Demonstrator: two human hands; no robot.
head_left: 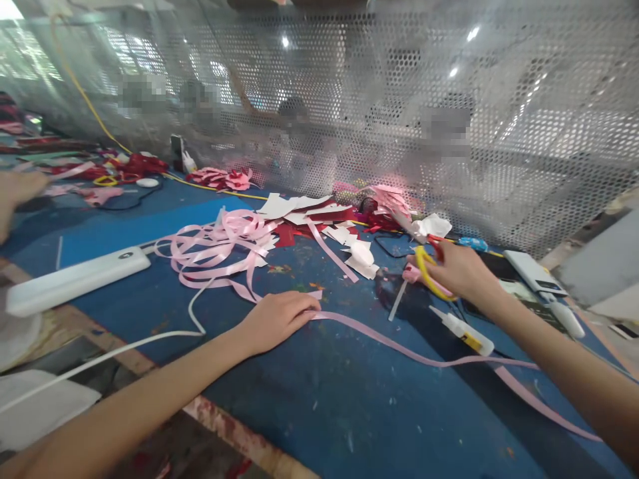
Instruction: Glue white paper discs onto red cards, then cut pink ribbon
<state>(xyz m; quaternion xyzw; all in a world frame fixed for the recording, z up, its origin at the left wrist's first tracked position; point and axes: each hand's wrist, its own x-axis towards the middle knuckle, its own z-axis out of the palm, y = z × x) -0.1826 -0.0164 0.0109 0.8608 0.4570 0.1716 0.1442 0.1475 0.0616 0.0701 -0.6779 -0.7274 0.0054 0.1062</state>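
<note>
My left hand (284, 320) rests on the blue table, its fingers closed over a pink ribbon (364, 334). From there the ribbon runs right, under my right forearm. A loose heap of the same ribbon (219, 249) lies just behind my left hand. My right hand (462, 267) grips scissors (425, 274) by a handle with yellow and red parts, the blades pointing toward the back left. Beside it lies a pink tool (411, 273), perhaps a glue gun, with a pale stick (398, 299) near it. A small white bottle with a yellow label (464, 332) lies below my right wrist.
White and red scraps (299, 209) and pink petal-like pieces (389, 199) lie along a perforated metal screen (349, 86). A white bar-shaped device (80, 279) with a cord (150, 339) lies left. A phone (534, 271) is at right. Another person's hand (17, 193) shows far left.
</note>
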